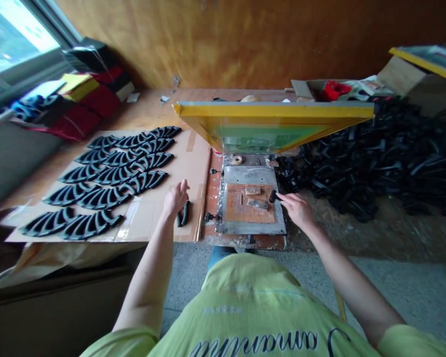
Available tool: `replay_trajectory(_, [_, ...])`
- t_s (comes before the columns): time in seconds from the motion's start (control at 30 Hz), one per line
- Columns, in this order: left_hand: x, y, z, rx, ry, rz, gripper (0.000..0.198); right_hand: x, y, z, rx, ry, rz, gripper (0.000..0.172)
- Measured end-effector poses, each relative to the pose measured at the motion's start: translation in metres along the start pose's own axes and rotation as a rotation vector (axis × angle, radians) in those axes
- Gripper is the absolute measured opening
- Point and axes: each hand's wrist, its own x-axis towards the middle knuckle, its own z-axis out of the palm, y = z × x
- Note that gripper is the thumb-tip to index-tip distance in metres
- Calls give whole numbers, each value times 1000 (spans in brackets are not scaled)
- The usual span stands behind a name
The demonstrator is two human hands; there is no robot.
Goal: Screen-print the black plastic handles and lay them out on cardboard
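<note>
My left hand [176,198] hovers over a cardboard sheet [193,153], fingers spread, just above a single black curved plastic piece [183,214] lying beside it. My right hand [296,208] reaches to the right edge of a small metal printing plate [250,227], its fingertips pinching a small black part [272,196]. An orange-brown pad [249,210] with small blocks sits on the plate. A yellow-framed printing screen [271,110] is tilted up above the plate.
Rows of several black curved pieces [107,183] lie on the cardboard at the left. A large heap of black parts [386,158] fills the bench at the right. Boxes [412,72] and red and yellow items [89,96] stand at the back by the wall.
</note>
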Motion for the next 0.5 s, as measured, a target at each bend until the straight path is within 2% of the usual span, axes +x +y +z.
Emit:
replay_trajectory(0.03, [6, 25, -6, -112, 22, 58, 62, 13, -17, 8, 8, -22, -76, 37])
replay_trajectory(0.07, [11, 51, -13, -460, 86, 151, 65, 24, -32, 15, 0, -48, -138, 37])
replay_trajectory(0.13, [17, 100, -28, -678, 138, 265, 69, 41, -55, 29, -42, -107, -225, 37])
replay_trajectory(0.17, [18, 120, -35, -873, 153, 325, 68, 47, -63, 34, -69, -137, -253, 37])
replay_trajectory(0.23, [16, 147, -46, -1071, 139, 391, 64, 54, -73, 41, -113, -187, -277, 39])
replay_trajectory(0.27, [12, 153, -49, -1125, 138, 410, 61, 55, -76, 43, -126, -207, -276, 39])
replay_trajectory(0.33, [0, 150, -48, -1115, 150, 421, 58, 53, -77, 44, -125, -231, -262, 41])
replay_trajectory(0.43, [-29, 119, -31, -1056, 143, 375, 60, 45, -62, 36, -13, -183, -191, 37])
replay_trajectory(0.5, [-50, 91, -13, -1030, 55, 269, 62, 41, -41, 22, 85, -81, -67, 32])
